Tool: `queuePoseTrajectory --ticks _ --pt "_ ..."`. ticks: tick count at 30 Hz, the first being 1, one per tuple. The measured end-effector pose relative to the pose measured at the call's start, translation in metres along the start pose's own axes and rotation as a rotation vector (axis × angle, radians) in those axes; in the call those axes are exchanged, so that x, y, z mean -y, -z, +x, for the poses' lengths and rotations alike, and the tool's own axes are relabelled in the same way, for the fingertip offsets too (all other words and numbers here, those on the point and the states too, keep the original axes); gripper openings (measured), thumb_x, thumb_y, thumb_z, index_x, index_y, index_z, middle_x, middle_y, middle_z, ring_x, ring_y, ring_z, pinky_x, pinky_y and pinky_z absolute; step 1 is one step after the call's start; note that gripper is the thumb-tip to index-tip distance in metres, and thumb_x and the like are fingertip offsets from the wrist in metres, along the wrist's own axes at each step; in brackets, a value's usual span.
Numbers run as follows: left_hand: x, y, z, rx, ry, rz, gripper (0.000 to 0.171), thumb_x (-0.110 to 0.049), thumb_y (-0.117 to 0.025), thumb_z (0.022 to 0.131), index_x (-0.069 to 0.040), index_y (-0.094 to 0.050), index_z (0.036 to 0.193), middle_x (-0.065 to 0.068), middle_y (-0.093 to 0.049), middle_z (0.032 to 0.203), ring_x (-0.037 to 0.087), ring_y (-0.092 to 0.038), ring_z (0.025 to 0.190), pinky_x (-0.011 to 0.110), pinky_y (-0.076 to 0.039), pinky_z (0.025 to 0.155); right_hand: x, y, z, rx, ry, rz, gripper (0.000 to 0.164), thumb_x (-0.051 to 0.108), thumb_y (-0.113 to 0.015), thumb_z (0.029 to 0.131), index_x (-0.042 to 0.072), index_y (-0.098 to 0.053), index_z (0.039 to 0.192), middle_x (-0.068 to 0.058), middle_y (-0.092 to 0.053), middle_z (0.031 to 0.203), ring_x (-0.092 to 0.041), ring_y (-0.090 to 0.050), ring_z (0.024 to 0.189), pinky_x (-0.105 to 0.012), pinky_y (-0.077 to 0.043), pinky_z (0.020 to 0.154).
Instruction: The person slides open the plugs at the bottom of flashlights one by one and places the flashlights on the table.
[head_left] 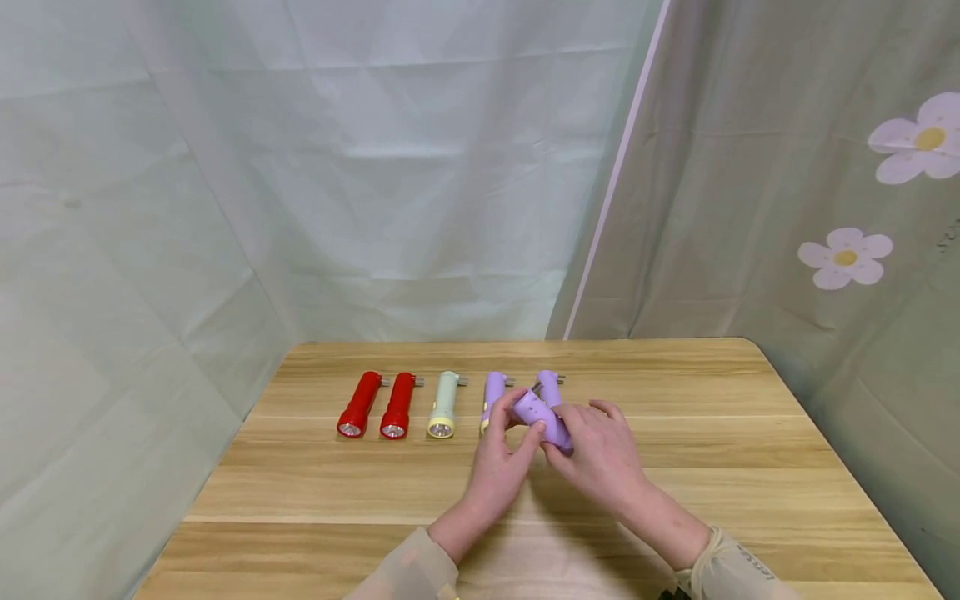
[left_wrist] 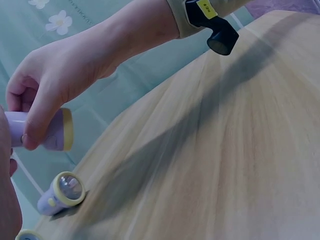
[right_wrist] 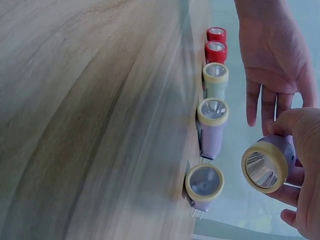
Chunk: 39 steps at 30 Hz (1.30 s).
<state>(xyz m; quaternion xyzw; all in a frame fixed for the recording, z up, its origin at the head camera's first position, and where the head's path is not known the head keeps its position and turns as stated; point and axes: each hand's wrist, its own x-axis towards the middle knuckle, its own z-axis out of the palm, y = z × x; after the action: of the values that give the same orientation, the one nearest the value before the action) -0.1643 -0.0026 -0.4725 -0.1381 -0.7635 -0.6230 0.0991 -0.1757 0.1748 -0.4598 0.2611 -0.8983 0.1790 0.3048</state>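
Note:
Both hands hold a purple flashlight (head_left: 542, 419) above the table, tilted, with its metal plug prongs out at the upper left end. My left hand (head_left: 498, 458) pinches the prong end between thumb and fingers. Around the lamp end, with its yellow rim (right_wrist: 263, 188), the fingers of my right hand (head_left: 600, 446) are curled. Two more purple flashlights, one left (head_left: 494, 388) and one right (head_left: 550, 383), lie just behind the hands and are partly hidden in the head view. The right wrist view shows their yellow-rimmed lenses.
Left of the purple ones, a pale green flashlight (head_left: 445, 398) and two red flashlights, one nearer (head_left: 400, 400) and one farther left (head_left: 362, 400), lie in the same row, prongs pointing right. Beneath is a wooden table (head_left: 337, 500); curtains (head_left: 420, 183) hang around it.

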Motion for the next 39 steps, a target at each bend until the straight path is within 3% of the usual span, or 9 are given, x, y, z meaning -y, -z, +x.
queuePoseTrajectory --ticks 5,8,16,21,24,31,39 --pt "0.004 0.009 0.008 0.116 -0.079 0.102 0.055 -0.037 -0.059 0.105 -0.030 -0.040 0.156 -0.006 -0.064 0.118 0.012 -0.059 0.114 0.056 -0.043 0.104 -0.004 0.004 0.001 0.030 -0.049 0.012 0.038 0.029 -0.085 0.077 0.011 -0.068 0.106 0.001 -0.069 0.084 -0.017 -0.065 0.072 -0.049 -0.047 0.094" --pt "0.001 0.014 0.012 0.167 -0.108 0.158 0.059 -0.038 -0.057 0.105 -0.029 -0.035 0.159 -0.003 -0.065 0.121 0.014 -0.059 0.117 0.057 -0.044 0.104 -0.007 0.005 0.001 0.037 -0.065 0.016 0.040 0.029 -0.086 0.078 0.009 -0.069 0.108 0.000 -0.071 0.086 -0.016 -0.064 0.073 -0.048 -0.047 0.094" --pt "-0.008 0.026 0.017 0.206 -0.136 0.387 0.070 -0.051 -0.054 0.103 -0.030 -0.025 0.163 -0.004 -0.053 0.147 0.020 -0.054 0.129 0.053 -0.046 0.102 -0.015 0.011 0.005 0.061 -0.113 0.012 0.044 0.030 -0.087 0.076 0.006 -0.070 0.109 -0.003 -0.073 0.087 -0.016 -0.065 0.072 -0.047 -0.047 0.095" --pt "-0.006 0.031 0.021 0.224 -0.248 0.624 0.072 -0.054 -0.052 0.103 -0.027 -0.025 0.163 -0.001 -0.045 0.156 0.021 -0.045 0.139 0.055 -0.040 0.109 -0.021 0.014 0.007 0.053 -0.140 0.016 0.043 0.028 -0.088 0.074 0.007 -0.070 0.106 -0.002 -0.072 0.083 -0.016 -0.065 0.070 -0.047 -0.047 0.094" --pt "-0.004 0.032 0.022 0.233 -0.317 0.720 0.072 -0.054 -0.053 0.102 -0.025 -0.028 0.163 0.002 -0.045 0.156 0.024 -0.044 0.140 0.055 -0.039 0.109 -0.025 0.016 0.008 0.057 -0.155 0.013 0.042 0.028 -0.087 0.075 0.006 -0.070 0.106 -0.002 -0.071 0.082 -0.016 -0.063 0.069 -0.048 -0.046 0.095" --pt "-0.001 0.036 0.022 0.291 -0.385 0.846 0.075 -0.056 -0.056 0.100 -0.027 -0.029 0.163 0.009 -0.044 0.155 0.028 -0.043 0.140 0.056 -0.033 0.114 -0.034 0.019 0.009 0.081 -0.195 0.012 0.044 0.030 -0.087 0.077 0.005 -0.069 0.108 -0.002 -0.070 0.082 -0.017 -0.063 0.071 -0.051 -0.044 0.096" --pt "0.000 0.042 0.017 0.347 -0.453 0.944 0.077 -0.054 -0.062 0.097 -0.028 -0.030 0.162 0.010 -0.044 0.154 0.029 -0.040 0.143 0.057 -0.024 0.119 -0.050 0.023 0.009 0.090 -0.260 0.008 0.045 0.033 -0.088 0.078 0.004 -0.070 0.107 -0.003 -0.070 0.082 -0.023 -0.060 0.074 -0.050 -0.042 0.087"
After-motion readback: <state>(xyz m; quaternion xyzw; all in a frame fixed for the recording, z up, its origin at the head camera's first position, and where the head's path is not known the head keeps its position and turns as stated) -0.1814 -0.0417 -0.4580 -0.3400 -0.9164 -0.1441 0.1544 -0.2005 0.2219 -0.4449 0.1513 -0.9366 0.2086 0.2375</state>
